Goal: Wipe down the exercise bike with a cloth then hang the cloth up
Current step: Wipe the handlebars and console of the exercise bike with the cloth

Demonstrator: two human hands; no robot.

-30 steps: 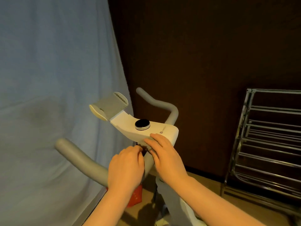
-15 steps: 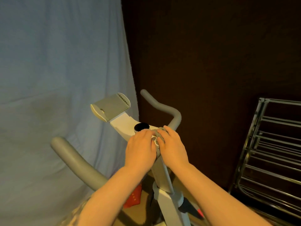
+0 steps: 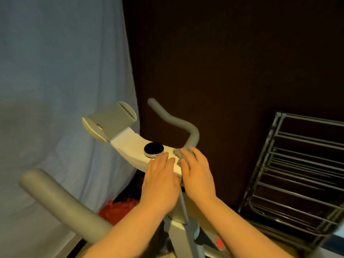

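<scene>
The exercise bike's white console (image 3: 130, 144) carries a black round knob (image 3: 153, 149) and a tilted grey device holder (image 3: 109, 121). Grey handlebars (image 3: 178, 121) curve out to both sides. A small grey cloth (image 3: 179, 155) lies crumpled on the console's near right end. My right hand (image 3: 198, 174) lies flat over the cloth and presses it on the console; only the cloth's left edge shows. My left hand (image 3: 161, 179) rests flat on the console just left of it, fingers straight, fingertips close to the knob.
A metal drying rack (image 3: 297, 174) stands at the right against the dark wall. A pale blue sheet (image 3: 55, 90) hangs at the left. Something red (image 3: 121, 207) lies on the floor below the console. The bike's white stem (image 3: 178, 229) runs down between my forearms.
Both hands rose from under the console's near end onto its top with the cloth. They then spread flat, the right sliding the cloth rightward. The view shifted closer.
</scene>
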